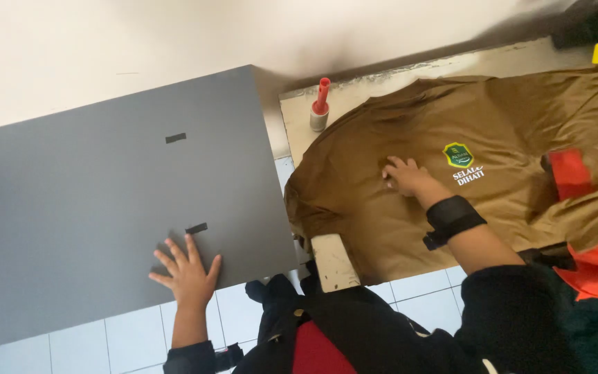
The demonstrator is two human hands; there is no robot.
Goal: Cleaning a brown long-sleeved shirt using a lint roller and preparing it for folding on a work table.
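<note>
A: Where is the brown shirt?

B: It lies spread flat on the pale worktable, its long axis running along the table from the near-left corner toward the far right. Its printed emblem faces up, just right of the right hand.

A: And that hand?

B: It rests palm down on the cloth, fingers loosely curled, gripping nothing that I can see. A black wrist strap sits behind it.

A: The left hand?

B: Well apart from the shirt. It lies flat with fingers spread wide on the grey board, near the board's lower edge, holding nothing. So the right hand is the one on the shirt.

A: Counts?

B: One brown shirt, one grey board with two small dark tape strips, one roller with a red handle standing upright at the table's far-left corner, just beyond the shirt's edge. Orange-red cloth overlaps the shirt at the right edge; what exactly it is, I cannot tell.
</note>
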